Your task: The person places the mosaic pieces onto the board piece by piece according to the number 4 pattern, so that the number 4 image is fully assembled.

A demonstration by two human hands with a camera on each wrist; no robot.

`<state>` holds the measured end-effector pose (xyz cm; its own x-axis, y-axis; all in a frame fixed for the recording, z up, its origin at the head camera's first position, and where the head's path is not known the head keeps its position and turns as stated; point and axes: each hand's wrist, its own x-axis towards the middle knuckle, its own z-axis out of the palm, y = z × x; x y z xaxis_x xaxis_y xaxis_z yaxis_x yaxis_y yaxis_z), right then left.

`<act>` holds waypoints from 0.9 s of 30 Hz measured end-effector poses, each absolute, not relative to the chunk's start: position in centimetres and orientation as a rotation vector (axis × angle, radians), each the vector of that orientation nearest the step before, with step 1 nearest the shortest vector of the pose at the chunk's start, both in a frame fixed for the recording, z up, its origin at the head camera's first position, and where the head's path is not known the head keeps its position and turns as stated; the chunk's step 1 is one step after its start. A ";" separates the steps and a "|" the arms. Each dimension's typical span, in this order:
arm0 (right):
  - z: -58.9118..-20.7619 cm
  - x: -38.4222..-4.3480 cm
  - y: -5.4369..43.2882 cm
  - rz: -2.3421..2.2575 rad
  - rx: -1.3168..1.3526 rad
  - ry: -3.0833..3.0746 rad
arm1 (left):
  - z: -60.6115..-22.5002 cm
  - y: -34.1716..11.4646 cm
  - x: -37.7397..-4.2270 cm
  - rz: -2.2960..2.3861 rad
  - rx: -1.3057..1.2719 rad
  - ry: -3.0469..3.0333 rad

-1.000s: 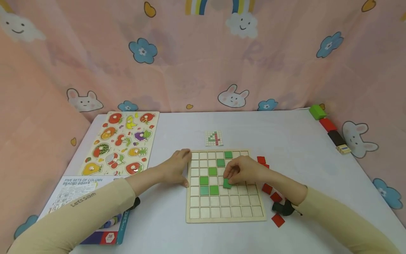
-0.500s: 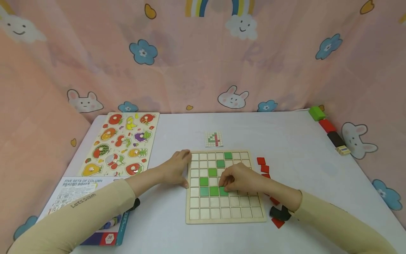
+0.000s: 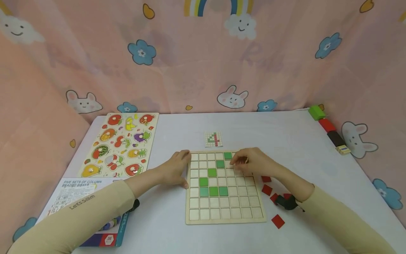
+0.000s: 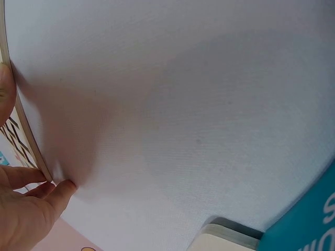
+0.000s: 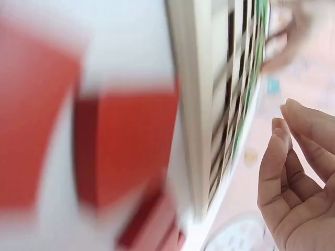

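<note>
At the frame's lower centre lies a wooden grid board with green square tiles in its cells. The left hand, fingers spread, touches its left edge; the right hand, loosely curled and holding nothing, hovers over its upper right, near red tiles.

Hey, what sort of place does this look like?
Probably a children's play or learning corner: a pink backdrop with cartoon rabbits and clouds, a fruit picture board, and a wooden grid board with green tiles.
</note>
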<state>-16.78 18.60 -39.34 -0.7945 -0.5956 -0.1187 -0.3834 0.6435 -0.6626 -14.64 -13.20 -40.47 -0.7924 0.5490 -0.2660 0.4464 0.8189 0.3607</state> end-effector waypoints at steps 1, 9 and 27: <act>-39.2 -17.3 19.3 -0.909 -0.762 2.558 | -40.5 -13.2 -14.6 0.398 0.749 2.642; -39.9 -21.0 24.9 -0.819 -0.618 2.573 | -40.8 -13.3 -14.7 0.406 0.720 2.637; -40.4 -21.9 26.5 -0.718 -0.601 2.541 | -40.4 -13.1 -14.6 0.414 0.707 2.633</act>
